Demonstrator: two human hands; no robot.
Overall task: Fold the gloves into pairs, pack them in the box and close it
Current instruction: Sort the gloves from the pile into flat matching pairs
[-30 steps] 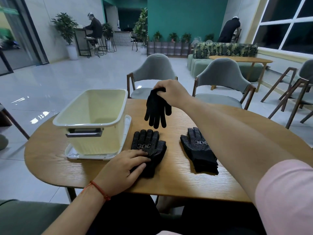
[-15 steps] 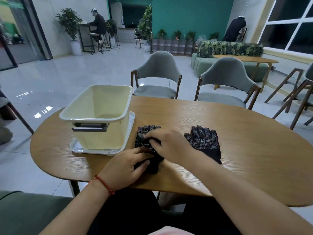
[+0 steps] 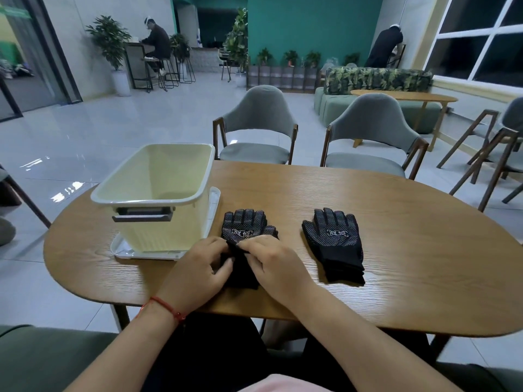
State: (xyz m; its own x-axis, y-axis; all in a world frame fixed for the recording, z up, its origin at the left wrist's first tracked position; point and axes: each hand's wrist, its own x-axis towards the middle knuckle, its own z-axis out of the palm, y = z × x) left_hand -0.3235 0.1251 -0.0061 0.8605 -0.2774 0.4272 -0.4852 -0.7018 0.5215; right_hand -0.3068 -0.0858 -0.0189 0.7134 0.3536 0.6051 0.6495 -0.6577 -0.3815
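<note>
A black dotted glove stack (image 3: 245, 226) lies flat on the wooden table (image 3: 396, 250), just right of the pale yellow box (image 3: 158, 193). My left hand (image 3: 199, 271) and my right hand (image 3: 273, 263) both pinch the cuff end of this stack, fingers curled over the fabric. The cuffs are mostly hidden under my hands. A second black glove stack (image 3: 334, 244) lies flat to the right, untouched. The box is open and looks empty; it stands on its white lid (image 3: 124, 248).
Two grey chairs (image 3: 260, 128) stand at the table's far side. More chairs (image 3: 498, 148) stand at the right. A green seat edge (image 3: 42, 357) runs under my arms. Two people are far back in the room.
My right hand brought a loose glove down from above the table onto the left glove. Both hands now hold that stack's cuff end. The camera view shifted a little.
</note>
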